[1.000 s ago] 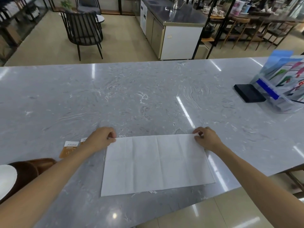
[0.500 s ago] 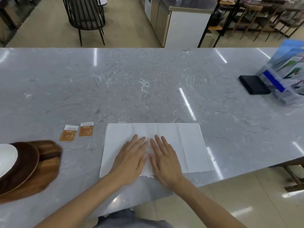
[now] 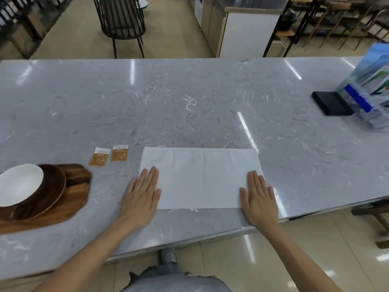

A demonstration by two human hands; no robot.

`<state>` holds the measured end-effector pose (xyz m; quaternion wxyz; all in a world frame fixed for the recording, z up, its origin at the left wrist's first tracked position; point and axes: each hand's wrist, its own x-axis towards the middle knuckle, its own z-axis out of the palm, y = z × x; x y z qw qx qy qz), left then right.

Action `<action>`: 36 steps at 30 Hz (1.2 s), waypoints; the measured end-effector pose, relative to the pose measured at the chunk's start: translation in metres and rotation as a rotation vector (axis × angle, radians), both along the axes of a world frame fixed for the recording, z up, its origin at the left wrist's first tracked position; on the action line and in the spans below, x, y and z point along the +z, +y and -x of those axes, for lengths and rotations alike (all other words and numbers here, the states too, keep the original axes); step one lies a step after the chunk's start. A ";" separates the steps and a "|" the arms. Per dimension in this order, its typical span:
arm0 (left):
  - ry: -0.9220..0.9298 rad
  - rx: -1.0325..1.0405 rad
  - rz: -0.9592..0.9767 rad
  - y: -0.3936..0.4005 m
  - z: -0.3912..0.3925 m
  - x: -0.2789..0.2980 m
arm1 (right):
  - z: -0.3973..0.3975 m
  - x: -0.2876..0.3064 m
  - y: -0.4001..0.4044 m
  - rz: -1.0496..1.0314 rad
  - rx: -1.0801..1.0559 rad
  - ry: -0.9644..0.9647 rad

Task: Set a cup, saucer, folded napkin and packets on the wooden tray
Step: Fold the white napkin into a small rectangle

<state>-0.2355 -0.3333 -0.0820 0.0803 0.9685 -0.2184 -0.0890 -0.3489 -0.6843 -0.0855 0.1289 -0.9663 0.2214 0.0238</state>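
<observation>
Napkin (image 3: 200, 175) flat on counter; left hand (image 3: 141, 197), right hand (image 3: 260, 199) spread flat, pressing its ends.

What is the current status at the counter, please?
Left hand and right hand flat, open, pressing napkin ends. Packets off tray. Nothing in the way.

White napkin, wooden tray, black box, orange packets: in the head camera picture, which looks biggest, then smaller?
1. White paper napkin
2. Brown wooden tray, partly cut off, so unsure against the napkin
3. Flat black box, farther away
4. Two orange packets, alike
</observation>
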 end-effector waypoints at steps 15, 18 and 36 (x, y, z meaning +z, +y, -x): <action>0.039 0.090 -0.142 -0.009 0.075 0.025 | -0.061 0.021 -0.041 0.239 0.389 0.095; 0.004 0.085 -0.173 -0.011 0.103 0.028 | -0.077 0.028 -0.022 0.288 0.249 0.117; -0.124 -0.028 0.045 0.027 0.064 0.019 | -0.067 0.009 0.098 0.039 0.076 0.007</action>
